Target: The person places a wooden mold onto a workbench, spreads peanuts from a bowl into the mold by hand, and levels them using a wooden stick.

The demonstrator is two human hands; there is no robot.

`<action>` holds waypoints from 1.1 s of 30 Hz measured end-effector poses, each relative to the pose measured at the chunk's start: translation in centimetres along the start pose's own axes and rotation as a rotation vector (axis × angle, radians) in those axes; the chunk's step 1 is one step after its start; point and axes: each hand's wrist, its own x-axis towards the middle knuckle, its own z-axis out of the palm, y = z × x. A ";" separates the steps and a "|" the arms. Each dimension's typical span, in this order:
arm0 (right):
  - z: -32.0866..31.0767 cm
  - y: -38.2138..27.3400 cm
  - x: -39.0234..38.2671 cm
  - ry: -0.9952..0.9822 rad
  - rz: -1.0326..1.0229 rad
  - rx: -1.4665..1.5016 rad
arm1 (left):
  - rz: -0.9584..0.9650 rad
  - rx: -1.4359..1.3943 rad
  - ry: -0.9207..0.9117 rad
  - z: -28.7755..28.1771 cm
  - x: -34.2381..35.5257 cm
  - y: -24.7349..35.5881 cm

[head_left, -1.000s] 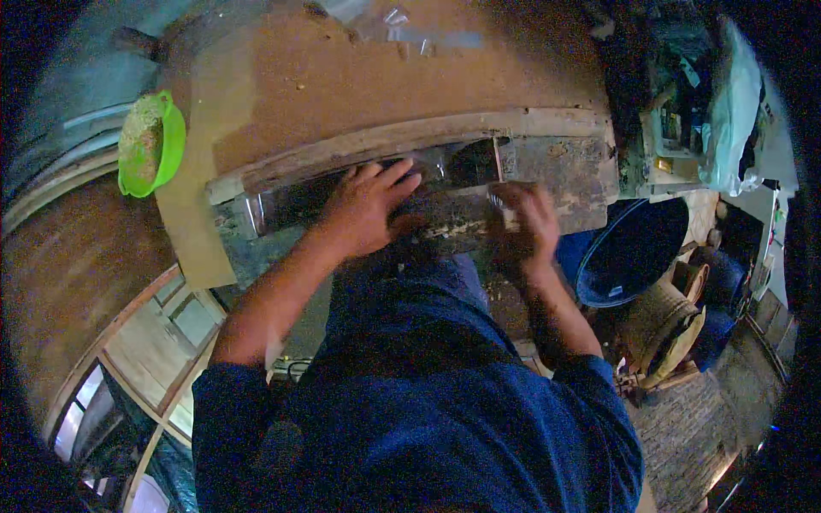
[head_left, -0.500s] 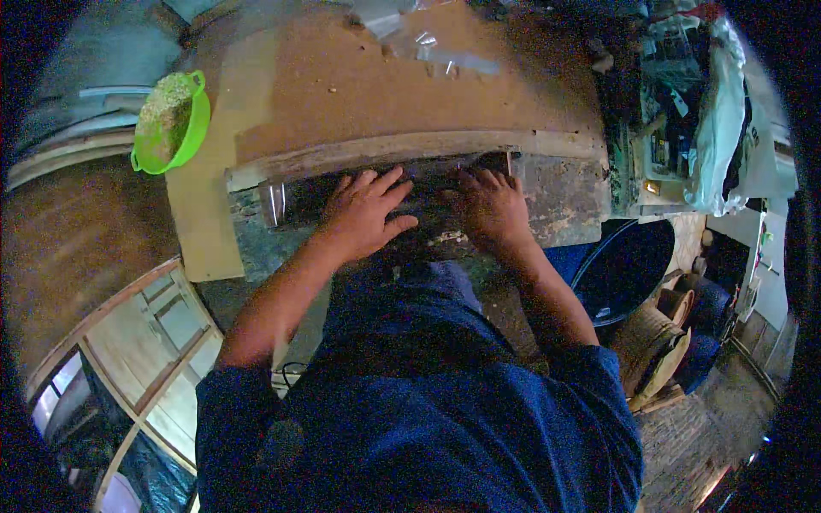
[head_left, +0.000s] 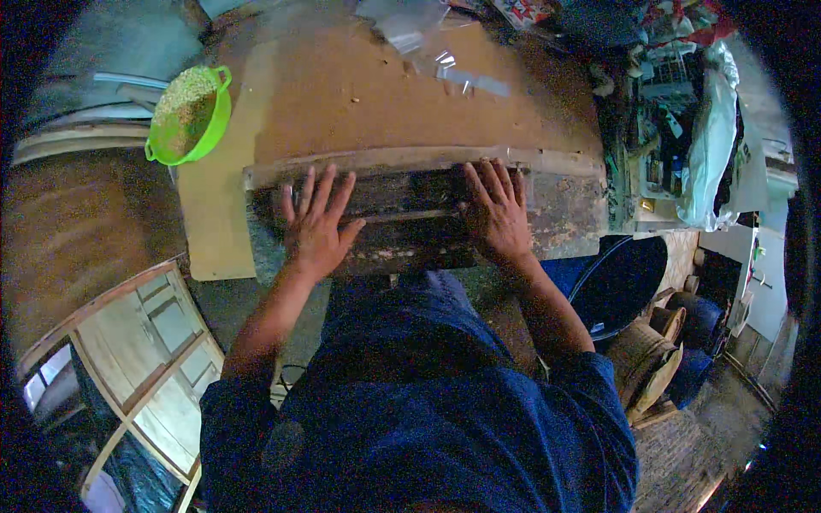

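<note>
1. Since both hands are right over it, start with the dark recess (head_left: 398, 190): it's a long slot in the worn wooden bench (head_left: 563, 209), straight in front of the person's belly.
2. Left hand (head_left: 318, 231) is at the slot's left end, fingers fanned out and pointing away from the body, thumb out toward the middle. It's unclenched, not wrapped around anything I can see.
3. Right hand (head_left: 500, 224) is pretty much the same deal at the other end: loose, fingers spread, tips up by the pale wooden strip (head_left: 402, 160) along the slot's far side. Can't tell how hard either palm is pressing.
4. Past that strip is a brown tabletop (head_left: 342, 120) with some clear plastic (head_left: 475, 82) lying near the back.
5. Off to the left, a bright green bowl (head_left: 212, 132) sits tilted in view, with pale grains (head_left: 184, 92) inside.
6. Over on the right you've got a dark blue tub (head_left: 623, 278) below bench level, plus a whitish plastic bag (head_left: 711, 137) farther up.
</note>
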 end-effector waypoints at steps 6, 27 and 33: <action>-0.3 0.3 -0.2 -0.037 0.052 -0.114 | -0.083 0.057 -0.002 -0.2 -0.6 -1.3; 0.8 2.3 -0.3 -0.043 0.183 -0.134 | -0.159 -0.019 -0.115 -1.3 -0.9 -2.2; 0.5 2.2 -0.8 0.121 0.240 -0.184 | 0.012 -0.106 0.068 -0.3 -0.9 -3.7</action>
